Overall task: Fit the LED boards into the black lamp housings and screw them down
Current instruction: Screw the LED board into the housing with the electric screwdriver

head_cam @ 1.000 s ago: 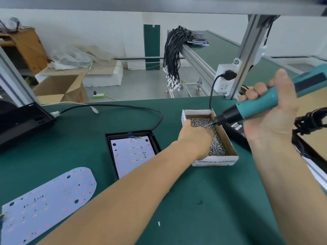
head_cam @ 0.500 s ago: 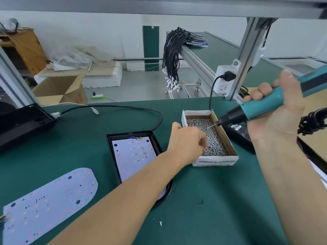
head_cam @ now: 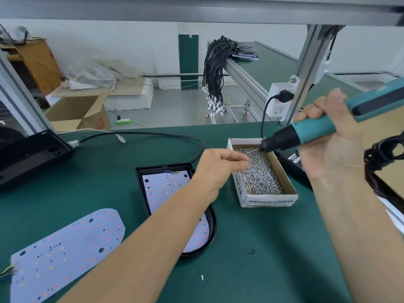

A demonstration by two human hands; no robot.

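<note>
Green bench mat (head_cam: 251,241) carries a loose LED board (head_cam: 65,256), long axis running near-left to far-right w/ rounded end far-right, & a black lamp housing (head_cam: 211,228) at center w/ a second LED board (head_cam: 166,189) seated inside, long axis near-far, rounded end toward the person. R hand (head_cam: 332,149) wraps the teal electric screwdriver (head_cam: 314,130), bit aimed left-down over the cardboard screw box (head_cam: 269,201). L hand (head_cam: 220,165) at the box's left edge, fingertips pinched together narrow; can't tell if a screw is held.

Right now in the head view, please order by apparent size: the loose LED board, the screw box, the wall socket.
1. loose LED board, though it lies nearest the camera
2. screw box
3. wall socket, farthest away, so true size is unsure
</note>
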